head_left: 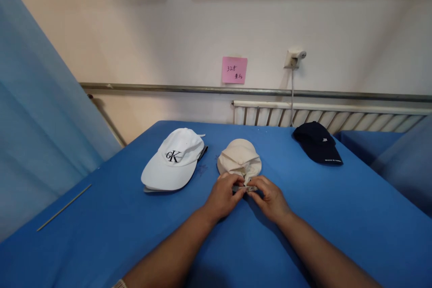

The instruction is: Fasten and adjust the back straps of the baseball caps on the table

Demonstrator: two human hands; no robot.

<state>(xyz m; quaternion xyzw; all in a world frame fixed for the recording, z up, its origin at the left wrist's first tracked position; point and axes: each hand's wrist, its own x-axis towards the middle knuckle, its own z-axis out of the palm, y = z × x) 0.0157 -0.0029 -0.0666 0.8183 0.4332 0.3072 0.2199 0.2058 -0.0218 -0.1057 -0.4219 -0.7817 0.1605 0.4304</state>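
Observation:
A beige cap lies in the middle of the blue-covered table, its back strap towards me. My left hand pinches the left part of the strap between thumb and fingers. On the other side, my right hand grips the strap close to a small shiny buckle. The two hands nearly meet at the buckle, and the fingers partly hide it. Behind the strap the cap's fabric is bunched up, and its brim is mostly out of sight.
White caps, stacked, with a black-lettered white cap on top, lie to the left. A dark navy cap rests at the back right. A thin stick lies near the left edge. Behind the table are a radiator and a rail.

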